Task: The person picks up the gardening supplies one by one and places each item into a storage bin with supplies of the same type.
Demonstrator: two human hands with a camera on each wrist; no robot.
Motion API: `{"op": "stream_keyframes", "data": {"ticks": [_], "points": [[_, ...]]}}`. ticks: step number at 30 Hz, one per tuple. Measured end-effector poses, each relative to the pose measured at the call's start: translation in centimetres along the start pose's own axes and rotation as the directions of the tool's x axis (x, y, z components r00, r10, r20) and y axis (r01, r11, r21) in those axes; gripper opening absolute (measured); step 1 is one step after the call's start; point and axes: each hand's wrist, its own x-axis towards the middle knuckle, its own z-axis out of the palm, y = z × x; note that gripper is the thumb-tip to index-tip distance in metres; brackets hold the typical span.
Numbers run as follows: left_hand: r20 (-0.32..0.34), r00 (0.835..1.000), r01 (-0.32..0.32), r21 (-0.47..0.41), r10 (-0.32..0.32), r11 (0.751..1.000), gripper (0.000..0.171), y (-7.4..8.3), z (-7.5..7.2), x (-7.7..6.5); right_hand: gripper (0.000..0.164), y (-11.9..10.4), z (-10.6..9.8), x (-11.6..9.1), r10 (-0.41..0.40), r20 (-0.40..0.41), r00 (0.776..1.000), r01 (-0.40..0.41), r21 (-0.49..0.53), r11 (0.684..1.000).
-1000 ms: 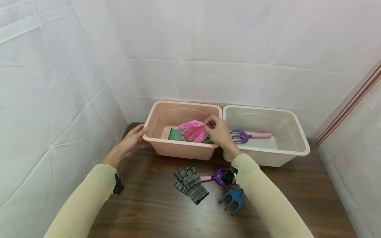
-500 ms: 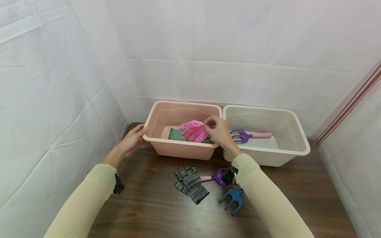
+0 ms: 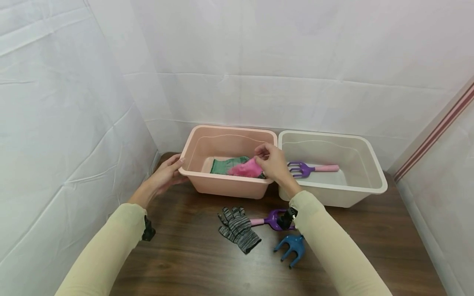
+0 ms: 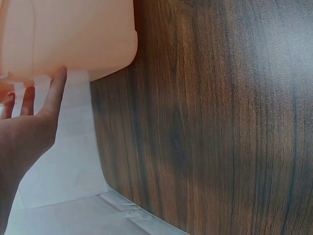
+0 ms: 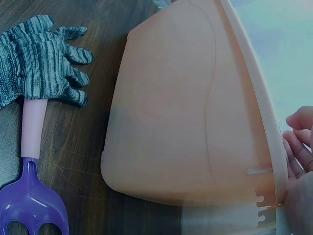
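Note:
My right hand (image 3: 273, 161) pinches a pink knit glove (image 3: 247, 167) over the right end of the pink bin (image 3: 226, 187). The glove's fingers are folded out of sight and it hangs onto a green glove (image 3: 226, 165) inside. In the right wrist view the bin's rim partly hides my right hand (image 5: 299, 156), and the glove does not show. My left hand (image 3: 165, 174) touches the bin's left end at the rim. In the left wrist view the left hand's (image 4: 29, 129) fingers look fairly straight, their tips against the bin wall.
A white bin (image 3: 333, 190) stands right of the pink one, with a purple fork (image 3: 304, 169) with a pink handle inside. On the wooden table lie a grey striped glove (image 3: 240, 230), a purple tool (image 3: 273, 220) and a blue fork (image 3: 294, 245). White sheets (image 3: 237, 98) surround the table.
The pink glove has dropped lower and its spread fingers no longer show. More of the green glove is visible. Both hands have stayed nearly in place.

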Motion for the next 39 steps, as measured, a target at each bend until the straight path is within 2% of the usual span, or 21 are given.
{"op": "stream_keyframes", "data": {"ticks": [8, 17, 25, 30, 39], "points": [[-0.011, 1.000, -0.004, 0.006, 0.004, 1.000, 0.065, 0.0, 0.2, 0.0, 0.017, -0.1, -0.1, -0.1, 0.015, 0.025, 1.000, -0.015, 0.002, 1.000], [-0.016, 1.000, 0.005, -0.005, -0.005, 1.000, 0.064, 0.2, 0.3, -0.1, 0.017, 0.0, -0.1, -0.1, -0.005, 0.050, 0.999, 0.006, -0.017, 1.000], [0.033, 0.999, -0.019, -0.028, 0.020, 0.999, 0.062, 0.2, 0.3, -0.2, 0.025, -0.3, -0.6, 0.2, 0.016, 0.118, 0.993, -0.010, -0.049, 0.999], [0.031, 0.999, -0.024, -0.039, 0.025, 0.999, 0.062, -0.1, 0.5, -0.1, 0.025, -0.4, -1.0, 0.3, 0.022, 0.147, 0.989, -0.012, -0.067, 0.998], [0.023, 1.000, -0.014, -0.054, 0.016, 0.998, 0.062, 0.0, 0.7, 0.2, 0.025, -0.8, -1.4, -0.7, -0.051, 0.158, 0.986, 0.059, -0.045, 0.997]]}}
